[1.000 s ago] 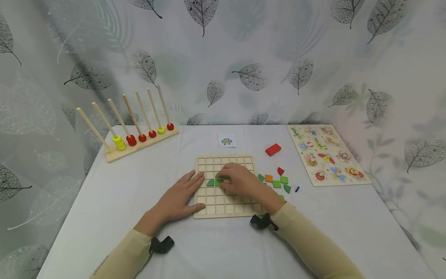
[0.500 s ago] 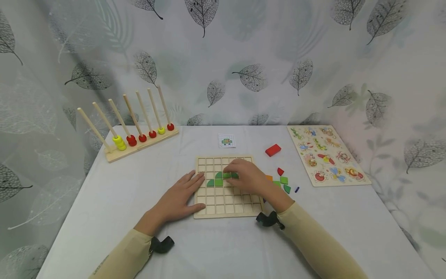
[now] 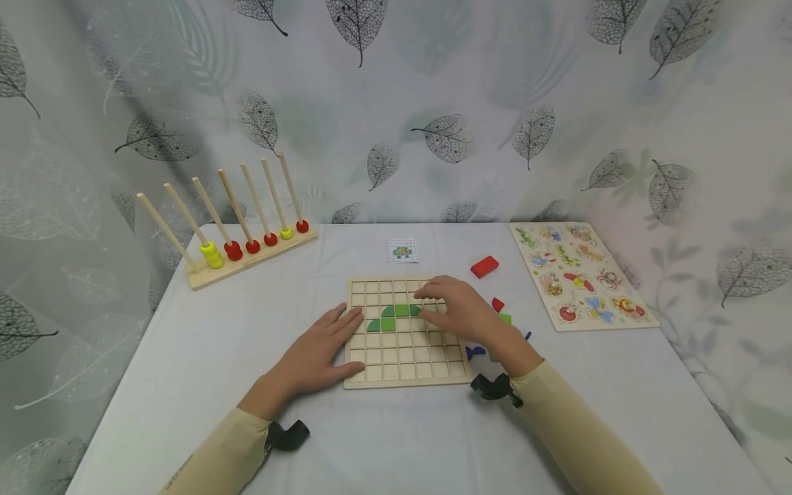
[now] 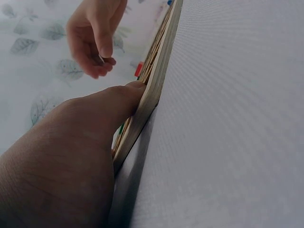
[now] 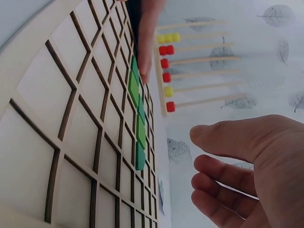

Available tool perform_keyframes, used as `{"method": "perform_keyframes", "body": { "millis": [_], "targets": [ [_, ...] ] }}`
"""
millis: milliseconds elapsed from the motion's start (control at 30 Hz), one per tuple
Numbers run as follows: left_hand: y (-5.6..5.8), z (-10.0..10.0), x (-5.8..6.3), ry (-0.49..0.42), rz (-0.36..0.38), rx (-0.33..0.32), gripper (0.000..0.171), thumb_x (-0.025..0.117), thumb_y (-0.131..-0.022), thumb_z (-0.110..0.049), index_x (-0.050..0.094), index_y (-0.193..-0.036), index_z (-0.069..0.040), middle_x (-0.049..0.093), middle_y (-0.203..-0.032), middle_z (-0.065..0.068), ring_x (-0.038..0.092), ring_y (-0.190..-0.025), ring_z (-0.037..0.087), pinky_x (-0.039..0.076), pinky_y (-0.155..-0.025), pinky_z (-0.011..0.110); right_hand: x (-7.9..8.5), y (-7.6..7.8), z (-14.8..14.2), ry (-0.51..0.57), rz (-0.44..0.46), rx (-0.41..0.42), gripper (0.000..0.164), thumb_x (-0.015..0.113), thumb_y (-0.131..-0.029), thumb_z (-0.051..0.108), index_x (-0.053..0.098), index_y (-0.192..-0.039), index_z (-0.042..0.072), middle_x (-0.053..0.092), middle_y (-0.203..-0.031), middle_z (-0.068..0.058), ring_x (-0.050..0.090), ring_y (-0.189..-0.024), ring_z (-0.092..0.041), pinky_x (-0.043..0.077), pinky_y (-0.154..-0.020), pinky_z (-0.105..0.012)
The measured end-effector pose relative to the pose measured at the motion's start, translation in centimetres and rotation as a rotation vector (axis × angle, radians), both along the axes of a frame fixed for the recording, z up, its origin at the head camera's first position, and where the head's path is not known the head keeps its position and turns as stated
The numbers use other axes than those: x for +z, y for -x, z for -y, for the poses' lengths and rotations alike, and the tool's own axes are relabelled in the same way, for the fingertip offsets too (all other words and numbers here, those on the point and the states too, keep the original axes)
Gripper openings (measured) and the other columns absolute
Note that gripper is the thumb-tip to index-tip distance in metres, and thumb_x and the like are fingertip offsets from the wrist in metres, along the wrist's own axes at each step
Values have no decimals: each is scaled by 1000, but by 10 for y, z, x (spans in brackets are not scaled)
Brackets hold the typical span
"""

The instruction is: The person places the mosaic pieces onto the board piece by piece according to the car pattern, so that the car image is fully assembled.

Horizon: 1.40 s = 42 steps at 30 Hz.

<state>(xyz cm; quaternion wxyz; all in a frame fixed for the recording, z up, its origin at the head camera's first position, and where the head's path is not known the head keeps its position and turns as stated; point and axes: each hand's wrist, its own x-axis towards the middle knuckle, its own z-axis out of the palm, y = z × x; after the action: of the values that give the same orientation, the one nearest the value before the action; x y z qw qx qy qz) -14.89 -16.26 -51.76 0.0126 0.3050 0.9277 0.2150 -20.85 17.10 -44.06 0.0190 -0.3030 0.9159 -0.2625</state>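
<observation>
A wooden grid board (image 3: 408,381) lies on the white table. On its left edge rests my left hand (image 3: 318,350), fingers straight and spread; in the left wrist view its thumb (image 4: 124,97) presses the board's rim. Over the board's right half, my right hand (image 3: 454,309) hovers with thumb and fingers apart, holding nothing. Just left of its fingertips sit green pieces in the grid: an upper row with a square (image 3: 402,311) between two dark green rounded pieces, and below it a square (image 3: 388,323) beside a rounded piece (image 3: 374,324). The right wrist view shows these green pieces (image 5: 140,133) edge-on.
Loose colored pieces lie right of the board, partly behind the right forearm, including a red one (image 3: 498,304) and blue ones (image 3: 475,352). Behind stand a patterned card (image 3: 403,250), a red block (image 3: 485,267), a picture puzzle (image 3: 581,275) and a bead-and-peg rack (image 3: 254,258).
My right hand has moved rightward across the board, uncovering the upper row of green pieces and its right-hand rounded piece. The left hand has stayed in place.
</observation>
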Motion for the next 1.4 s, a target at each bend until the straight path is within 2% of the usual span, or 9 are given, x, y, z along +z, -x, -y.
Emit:
{"method": "perform_keyframes", "body": {
  "millis": [267, 500, 800, 933, 1200, 1400],
  "targets": [
    [-1, 0, 2, -6, -21, -9, 94, 67, -99, -63, 36, -171, -10, 31, -177, 3, 20, -164, 32, 28, -128, 56, 0, 1, -13, 1, -22, -25, 35, 87, -95, 14, 78, -128, 8, 72, -128, -5, 68, -117, -24, 59, -100, -46],
    [-1, 0, 4, -8, -11, -7, 94, 68, -99, -62, 35, -171, -10, 31, -177, 3, 20, -164, 33, 28, -129, 55, 5, 1, -25, 34, -10, -53, 36, 87, -94, 12, 79, -128, 7, 73, -128, -4, 67, -121, -26, 58, -103, -50],
    [0, 0, 1, -3, 7, 0, 94, 65, -100, -64, 34, -171, -11, 28, -178, 0, 17, -165, 30, 24, -130, 53, 10, 2, -45, 38, -8, -82, 34, 84, -95, 9, 78, -128, 5, 74, -124, -8, 68, -110, -33, 59, -93, -52],
    [0, 0, 1, 5, 5, 1, 95, 65, -100, -65, 34, -172, -11, 28, -178, 0, 17, -165, 29, 24, -131, 52, 11, 2, -53, 40, -3, -90, 35, 84, -95, 10, 77, -129, 5, 74, -124, -10, 67, -111, -34, 58, -95, -53],
    [-1, -1, 2, -10, -12, -10, 94, 67, -100, -63, 35, -171, -9, 31, -177, 3, 20, -164, 33, 27, -129, 56, 6, 1, -71, 19, 1, -148, 35, 85, -95, 12, 77, -129, 6, 75, -124, -9, 68, -113, -34, 58, -98, -57],
    [-1, -1, 2, 1, 5, 3, 94, 66, -100, -64, 34, -171, -11, 29, -177, 1, 17, -165, 30, 25, -130, 53, 4, -3, -81, 19, 19, -192, 37, 84, -96, 12, 76, -131, 5, 73, -126, -12, 68, -115, -36, 59, -98, -58]
  ]
}}
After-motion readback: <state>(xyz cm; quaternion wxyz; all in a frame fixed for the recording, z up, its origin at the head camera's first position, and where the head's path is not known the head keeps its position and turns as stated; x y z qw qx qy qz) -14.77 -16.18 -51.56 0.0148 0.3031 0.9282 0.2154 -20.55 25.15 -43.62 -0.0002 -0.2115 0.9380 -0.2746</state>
